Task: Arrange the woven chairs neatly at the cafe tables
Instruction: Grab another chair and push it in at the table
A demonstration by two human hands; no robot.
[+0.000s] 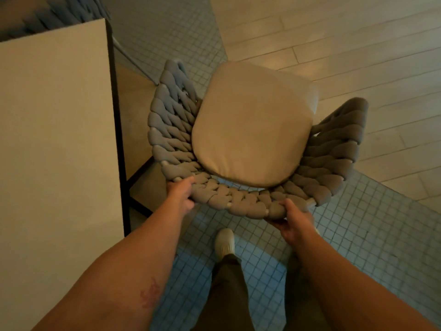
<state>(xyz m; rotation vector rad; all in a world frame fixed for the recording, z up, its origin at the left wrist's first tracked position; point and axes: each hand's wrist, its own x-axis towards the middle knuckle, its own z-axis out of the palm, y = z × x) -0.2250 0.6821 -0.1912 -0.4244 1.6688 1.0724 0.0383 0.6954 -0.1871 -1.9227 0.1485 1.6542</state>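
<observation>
A woven chair (167,130) with thick grey braided rope and a beige seat cushion (250,125) stands right in front of me, its backrest nearest me. My left hand (181,192) grips the backrest's left end. My right hand (293,218) grips the backrest's right part, fingers curled under the rope. A beige cafe table (55,130) with a dark frame stands to the chair's left; the chair sits turned at an angle beside the table's right edge.
Another woven chair (55,13) shows at the top left behind the table. The floor is small blue-grey tiles (372,235) under me and pale planks (358,44) beyond. My shoe (224,242) stands just behind the chair.
</observation>
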